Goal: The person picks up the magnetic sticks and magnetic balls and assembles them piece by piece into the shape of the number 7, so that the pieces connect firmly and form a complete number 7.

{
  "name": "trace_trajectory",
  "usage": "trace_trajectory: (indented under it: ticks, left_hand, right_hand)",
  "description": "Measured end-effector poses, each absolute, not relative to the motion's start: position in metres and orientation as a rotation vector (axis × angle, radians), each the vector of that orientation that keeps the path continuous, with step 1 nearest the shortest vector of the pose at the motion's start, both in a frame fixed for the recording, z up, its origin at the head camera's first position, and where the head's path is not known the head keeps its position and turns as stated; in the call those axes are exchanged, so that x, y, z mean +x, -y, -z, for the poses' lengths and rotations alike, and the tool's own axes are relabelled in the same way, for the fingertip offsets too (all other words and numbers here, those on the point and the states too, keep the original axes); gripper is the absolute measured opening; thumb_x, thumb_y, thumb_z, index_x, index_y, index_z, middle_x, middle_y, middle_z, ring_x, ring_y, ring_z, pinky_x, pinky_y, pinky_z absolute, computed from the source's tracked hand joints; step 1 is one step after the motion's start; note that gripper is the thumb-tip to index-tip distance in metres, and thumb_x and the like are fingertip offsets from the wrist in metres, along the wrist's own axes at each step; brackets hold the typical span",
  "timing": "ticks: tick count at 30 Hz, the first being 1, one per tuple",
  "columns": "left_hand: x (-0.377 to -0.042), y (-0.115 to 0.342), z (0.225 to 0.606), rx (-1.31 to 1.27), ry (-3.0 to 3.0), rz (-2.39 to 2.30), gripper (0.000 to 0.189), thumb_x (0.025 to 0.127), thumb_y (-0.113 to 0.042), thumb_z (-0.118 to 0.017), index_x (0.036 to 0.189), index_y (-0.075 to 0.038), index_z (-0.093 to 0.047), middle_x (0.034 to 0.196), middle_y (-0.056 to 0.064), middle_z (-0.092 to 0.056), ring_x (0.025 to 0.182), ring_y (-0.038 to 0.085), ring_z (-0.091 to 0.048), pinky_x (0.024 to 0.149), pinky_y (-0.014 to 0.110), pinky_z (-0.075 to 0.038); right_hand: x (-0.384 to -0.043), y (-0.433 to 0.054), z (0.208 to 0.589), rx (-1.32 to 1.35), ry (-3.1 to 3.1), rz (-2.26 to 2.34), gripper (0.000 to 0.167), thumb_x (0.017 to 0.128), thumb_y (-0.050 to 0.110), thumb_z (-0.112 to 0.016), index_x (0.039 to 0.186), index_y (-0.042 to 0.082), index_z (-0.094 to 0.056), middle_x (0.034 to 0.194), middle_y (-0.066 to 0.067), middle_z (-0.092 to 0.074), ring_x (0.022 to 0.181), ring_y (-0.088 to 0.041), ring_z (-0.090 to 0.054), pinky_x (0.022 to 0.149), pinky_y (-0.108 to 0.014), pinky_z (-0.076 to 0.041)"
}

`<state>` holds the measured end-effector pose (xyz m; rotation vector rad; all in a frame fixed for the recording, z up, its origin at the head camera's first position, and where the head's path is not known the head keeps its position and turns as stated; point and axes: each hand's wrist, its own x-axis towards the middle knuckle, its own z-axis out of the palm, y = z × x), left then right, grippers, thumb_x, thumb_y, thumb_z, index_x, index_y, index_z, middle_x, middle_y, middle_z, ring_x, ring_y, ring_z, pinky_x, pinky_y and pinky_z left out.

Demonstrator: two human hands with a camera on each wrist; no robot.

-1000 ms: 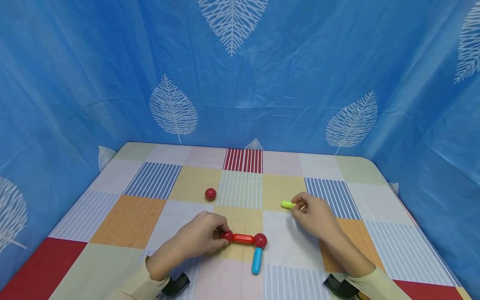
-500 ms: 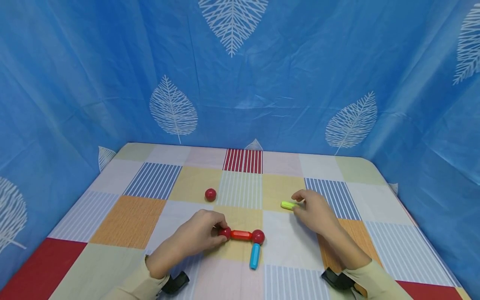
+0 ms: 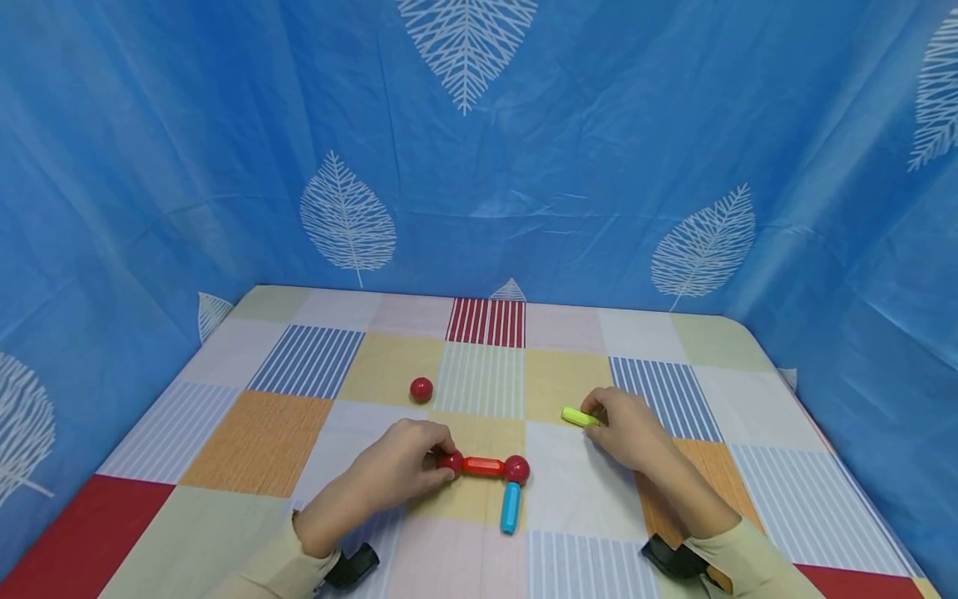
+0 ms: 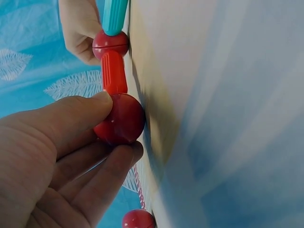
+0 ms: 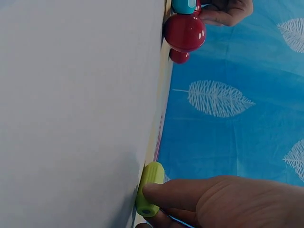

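Between thumb and fingers, my left hand [image 3: 397, 470] pinches a red ball [image 4: 119, 118]. A red rod [image 3: 483, 466] joins that ball to a second red ball [image 3: 517, 469]. From the second ball a blue rod [image 3: 511, 508] extends toward the front of the table. Off to the right, my right hand [image 3: 632, 433] grips a short yellow-green rod [image 3: 578, 417]; the thumb lies on its side in the right wrist view, and a round hole shows in its near end. The fingers behind this rod are partly hidden.
A loose red ball [image 3: 422, 390] lies beyond my left hand. The table has a patchwork cloth [image 3: 292, 441]. A blue curtain [image 3: 524, 191] with white leaves rises along the back and sides. Black straps [image 3: 352, 566] sit at both wrists.
The joined balls and rods shifted slightly away from me. My right fingers lifted off the yellow-green rod, then closed on it again; the rod has turned a little and its tip sits nearer me.
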<state>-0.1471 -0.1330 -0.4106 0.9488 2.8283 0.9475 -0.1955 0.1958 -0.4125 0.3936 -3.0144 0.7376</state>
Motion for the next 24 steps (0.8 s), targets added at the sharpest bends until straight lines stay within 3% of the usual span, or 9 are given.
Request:
trace_trajectory:
  ticks: [24]
  left_hand:
    - [-0.146, 0.129, 0.414, 0.982, -2.797, -0.978, 0.013, 0.081, -0.013, -0.080, 0.089, -0.013, -0.070, 0.085, -0.011, -0.066, 0.077, 0.002, -0.059, 0.072, 0.023, -0.053]
  right_hand:
    - [-0.172, -0.194, 0.406, 0.504, 2.956, -0.789, 0.018, 0.079, 0.002, -0.074, 0.092, 0.013, -0.068, 0.083, 0.005, -0.059, 0.074, -0.012, -0.053, 0.066, -0.030, -0.048]
